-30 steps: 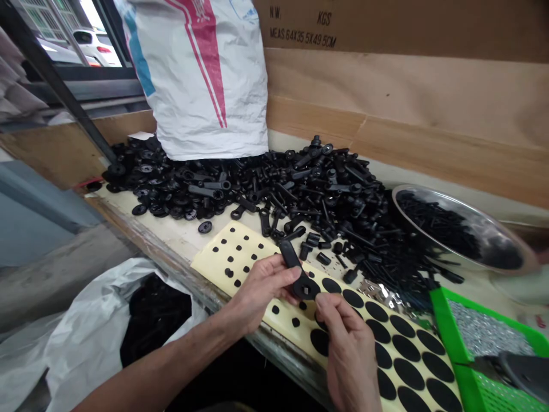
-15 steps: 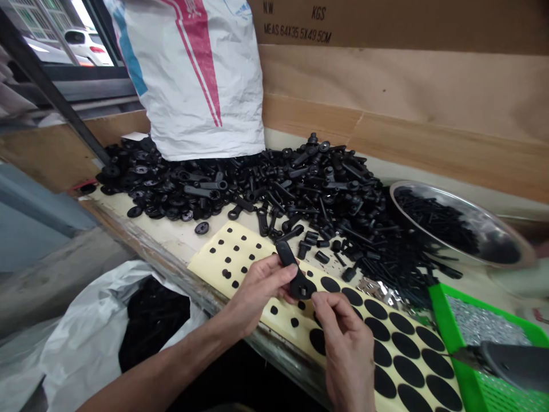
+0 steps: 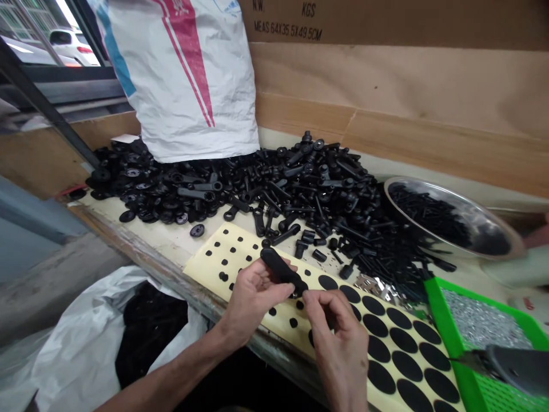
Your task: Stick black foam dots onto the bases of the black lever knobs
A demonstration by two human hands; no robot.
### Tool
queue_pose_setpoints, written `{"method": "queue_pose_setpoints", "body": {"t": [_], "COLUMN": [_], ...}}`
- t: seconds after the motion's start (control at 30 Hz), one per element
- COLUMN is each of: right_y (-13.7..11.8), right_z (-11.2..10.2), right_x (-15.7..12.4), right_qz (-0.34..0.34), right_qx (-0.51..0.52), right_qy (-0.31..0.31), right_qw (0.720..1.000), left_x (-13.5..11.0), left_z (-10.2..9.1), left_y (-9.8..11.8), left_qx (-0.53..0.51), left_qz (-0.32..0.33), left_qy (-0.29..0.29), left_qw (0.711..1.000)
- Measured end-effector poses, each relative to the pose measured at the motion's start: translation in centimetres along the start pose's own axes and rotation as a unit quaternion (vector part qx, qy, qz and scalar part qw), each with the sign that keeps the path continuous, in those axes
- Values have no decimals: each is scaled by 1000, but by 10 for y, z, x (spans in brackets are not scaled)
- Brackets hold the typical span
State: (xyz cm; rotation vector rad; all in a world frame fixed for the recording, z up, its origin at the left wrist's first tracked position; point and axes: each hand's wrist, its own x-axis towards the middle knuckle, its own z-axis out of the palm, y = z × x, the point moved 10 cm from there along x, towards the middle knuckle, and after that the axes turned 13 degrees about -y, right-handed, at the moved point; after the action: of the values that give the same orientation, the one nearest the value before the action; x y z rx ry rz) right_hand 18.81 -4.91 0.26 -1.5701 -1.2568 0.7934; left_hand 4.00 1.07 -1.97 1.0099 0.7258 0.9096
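Tipped flatter now, the black lever [image 3: 281, 268] sits clamped in the left hand [image 3: 253, 297], with the right fingertips [image 3: 309, 297] pinching its head over the sticker sheet [image 3: 240, 246]. Slack grip and it could drop onto the rubber dots [image 3: 328, 282].

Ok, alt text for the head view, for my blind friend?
A person's left hand holds a black plastic lever while the right hand pinches its round end, above a yellow sheet of round black pads. Behind lies a heap of black plastic parts beside a steel bowl of black screws.
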Motion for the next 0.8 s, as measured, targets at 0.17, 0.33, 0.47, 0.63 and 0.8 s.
{"method": "queue_pose_setpoints", "body": {"t": [0.17,0.33,0.47,0.63,0.8], "right_y": [-6,-14,-18,-24,-32], "right_z": [2,3,6,11,11], "right_x": [0,-3,-4,-6,-8], "right_qz": [-14,-44,-55,-61,-70], "right_qx": [-12,-27,-46,-159,-306], "right_qy": [-6,2,0,-11,-16], "right_qw": [1000,999,997,985,949], "left_x": [-4,-7,-9,-13,-15], "left_z": [-3,-2,-3,-7,-6], "left_y": [4,3,3,8,17], "left_qx": [9,1,9,72,144], "left_qz": [29,27,33,89,143], "left_qy": [16,14,21,24,7], "left_qw": [999,1000,999,993,979]}}
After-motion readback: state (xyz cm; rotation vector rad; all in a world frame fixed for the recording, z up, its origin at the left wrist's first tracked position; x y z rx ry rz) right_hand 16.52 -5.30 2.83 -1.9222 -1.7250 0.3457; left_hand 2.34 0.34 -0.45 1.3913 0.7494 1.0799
